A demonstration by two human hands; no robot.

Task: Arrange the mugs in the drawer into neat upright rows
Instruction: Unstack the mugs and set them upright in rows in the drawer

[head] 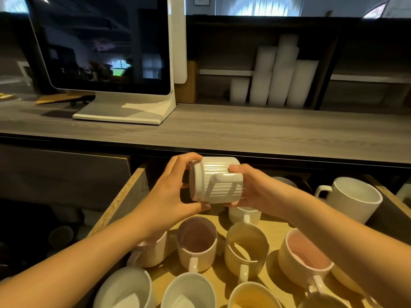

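White ribbed ceramic mug [216, 180] held in mid-air over the back of the open drawer [124, 196], lying on its side. Long axis roughly horizontal, running left-right: mouth points left, base points right. Handle faces up and toward the camera.

Left hand [175, 192] curled around the rim end, thumb under the lower edge, fingers over the top. Right hand [255, 192] closed on the base end, thumb on top just beside the handle, fingers hidden underneath. Both gripping the mug, neither palm flat open.

Below, upright mugs on the light wood drawer floor, mouths up:
- purple-lined mug [197, 243], handle toward camera
- yellow-lined mug [245, 247] right of it, handle toward camera
- pink-lined mug [304, 256] further right, handle toward camera-right
- small white mug [244, 215] just under the right hand
- ribbed mug [153, 250] partly hidden behind the left forearm
- front row cut by frame edge: two white-lined mugs [124, 290] [189, 292], one yellow-lined [253, 296]

Large white mug [351, 198] at the right, outside that group, tilted with mouth toward the camera, handle left.

Grey wood counter [244, 132] above the drawer. White-framed monitor [104, 45] on it, screen dark, reflections only. Stacks of white paper cups [278, 72] on the shelf behind.

No readable brand, label or writing on mugs, monitor or cups.
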